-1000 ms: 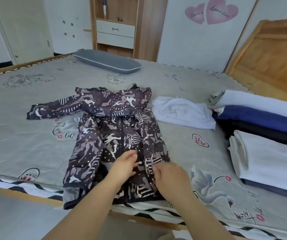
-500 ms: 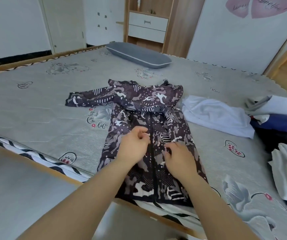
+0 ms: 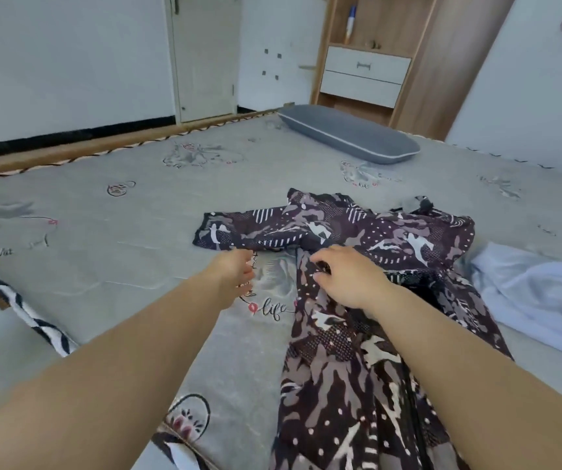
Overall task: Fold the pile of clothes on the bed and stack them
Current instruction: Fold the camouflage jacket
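The jacket (image 3: 374, 300) lies spread face-up on the bed (image 3: 103, 266), its one sleeve (image 3: 255, 228) stretched out sideways from the shoulder. My right hand (image 3: 350, 283) rests on the jacket near the armpit, fingers curled into the cloth in what looks like a pinch. My left hand (image 3: 235, 276) hovers just beside the sleeve's lower edge, fingers loose, holding nothing. The fabric looks thin, light and limp, likely a bit slippery, so I'd pin the shoulder and take the sleeve near its cuff. A white garment (image 3: 537, 300) lies beside the jacket, opposite the sleeve. No containers in sight.
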